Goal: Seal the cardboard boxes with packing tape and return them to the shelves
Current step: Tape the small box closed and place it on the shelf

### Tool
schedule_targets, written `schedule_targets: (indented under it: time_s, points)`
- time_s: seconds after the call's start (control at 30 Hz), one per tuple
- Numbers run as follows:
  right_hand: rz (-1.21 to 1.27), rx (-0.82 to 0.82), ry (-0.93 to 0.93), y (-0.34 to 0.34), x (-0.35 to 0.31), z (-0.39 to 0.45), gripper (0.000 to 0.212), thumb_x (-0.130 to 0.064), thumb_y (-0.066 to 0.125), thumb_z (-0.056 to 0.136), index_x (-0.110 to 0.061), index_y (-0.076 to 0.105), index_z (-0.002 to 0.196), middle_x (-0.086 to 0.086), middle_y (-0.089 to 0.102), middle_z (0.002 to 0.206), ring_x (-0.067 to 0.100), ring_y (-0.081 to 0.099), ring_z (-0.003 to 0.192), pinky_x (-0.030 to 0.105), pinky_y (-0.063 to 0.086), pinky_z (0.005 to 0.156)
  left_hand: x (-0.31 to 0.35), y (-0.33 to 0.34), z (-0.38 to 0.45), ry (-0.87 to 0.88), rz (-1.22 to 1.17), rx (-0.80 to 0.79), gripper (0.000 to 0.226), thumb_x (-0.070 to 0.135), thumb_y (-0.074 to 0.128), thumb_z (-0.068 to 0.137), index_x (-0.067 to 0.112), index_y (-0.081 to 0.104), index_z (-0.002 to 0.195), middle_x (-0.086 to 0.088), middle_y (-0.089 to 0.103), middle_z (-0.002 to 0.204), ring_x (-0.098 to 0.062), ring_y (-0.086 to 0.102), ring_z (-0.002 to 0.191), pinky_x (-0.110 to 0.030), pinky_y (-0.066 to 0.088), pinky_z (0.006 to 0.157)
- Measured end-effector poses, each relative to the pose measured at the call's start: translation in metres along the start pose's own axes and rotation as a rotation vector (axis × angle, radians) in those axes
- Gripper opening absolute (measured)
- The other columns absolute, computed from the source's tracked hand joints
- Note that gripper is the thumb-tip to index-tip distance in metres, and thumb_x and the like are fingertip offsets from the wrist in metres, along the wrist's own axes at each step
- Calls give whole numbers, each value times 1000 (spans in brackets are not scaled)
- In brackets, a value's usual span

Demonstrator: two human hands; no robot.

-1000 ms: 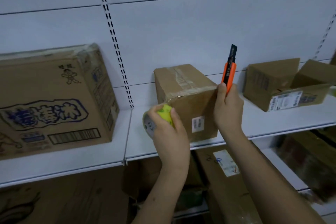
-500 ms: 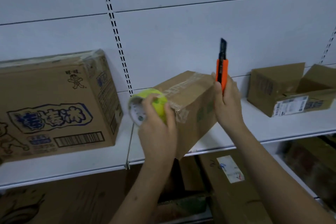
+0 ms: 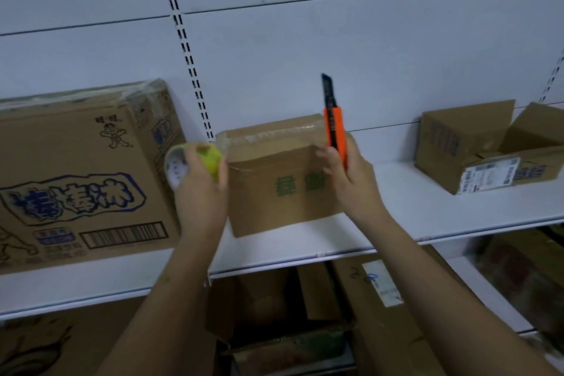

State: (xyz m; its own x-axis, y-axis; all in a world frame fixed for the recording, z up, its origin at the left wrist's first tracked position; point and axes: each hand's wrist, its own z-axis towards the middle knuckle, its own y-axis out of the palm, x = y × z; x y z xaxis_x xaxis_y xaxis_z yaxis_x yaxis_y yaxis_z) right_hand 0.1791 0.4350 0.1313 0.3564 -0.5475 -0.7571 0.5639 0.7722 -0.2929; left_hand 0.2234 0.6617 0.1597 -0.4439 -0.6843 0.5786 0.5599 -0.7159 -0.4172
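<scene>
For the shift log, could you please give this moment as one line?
left hand: holds tape roll | right hand: holds utility knife | small box: taped, on shelf

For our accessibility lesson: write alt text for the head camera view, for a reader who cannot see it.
Two hands steady a small taped cardboard box on a white shelf: the left hand holds a tape roll, the right hand an orange utility knife. A large printed box stands left, an open box right.
</scene>
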Motion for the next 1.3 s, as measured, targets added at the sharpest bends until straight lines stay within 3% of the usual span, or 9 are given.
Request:
schedule_targets:
  time_s: [0.13,0.33,0.43,0.6,0.77,0.93,1.03,1.17,1.3]
  points:
    - [-470,361,284,-33,62,-22,30,-41,42,105,-22,54,124,0,64,93,22,64,83,37,50,72,31,-20,-1,37,-332,15,25,32,60,99,23,45,116,2,66,93,-18,66,67,-41,53,57]
    - [-1255,-230,341,-56,128,-26,45,-33,39,104,-18,40,147,12,54,135,33,47,123,45,36,101,80,22,-25,-134,-839,-601,20,14,63,97,22,46,103,3,75,107,-32,75,72,-57,59,68]
    - [-1081,-222,338,-60,120,-13,54,-41,40,105,-17,32,153,10,26,161,34,24,146,52,15,118,87,37,-32,-163,-906,-770,19,17,63,96,26,47,101,-1,74,113,-36,73,65,-39,58,63]
    - [-441,-159,-172,-53,67,28,59,-29,49,105,-26,23,158,-9,7,166,12,18,151,25,26,114,78,42,-36,-212,-781,-591,16,16,63,97,18,49,104,4,77,100,-30,73,62,-37,57,59]
    - [-417,-192,-176,-34,33,58,38,-28,67,93,-18,59,128,-1,59,129,14,57,108,37,48,96,50,36,-47,-341,-702,-431,15,16,63,95,23,50,98,5,77,94,-26,73,62,-50,57,67]
    - [-669,32,-340,-28,1,27,22,-40,64,94,-18,66,94,-1,69,86,21,65,73,31,49,59,32,20,-40,-355,-705,-325,14,18,60,98,21,48,103,2,75,104,-22,75,71,-45,58,73]
    - [-741,99,-472,-13,-28,1,23,-38,58,96,-20,70,89,-1,69,76,21,64,63,30,49,53,25,6,-32,-344,-703,-312,15,15,61,98,15,49,106,1,75,99,-25,75,69,-46,60,72]
    - [-491,-208,-340,7,-54,-3,33,-40,48,102,-20,75,105,-2,75,98,15,66,91,34,53,78,23,-21,-24,-176,-540,-302,10,14,61,97,15,52,102,-1,74,76,-27,68,55,-46,60,60]
    - [10,-238,-83,2,-76,8,33,-46,53,99,-23,72,112,-15,71,86,2,65,75,25,48,73,43,-51,-15,-77,-558,-432,12,11,63,95,18,54,98,-8,69,65,-32,64,51,-40,55,53]
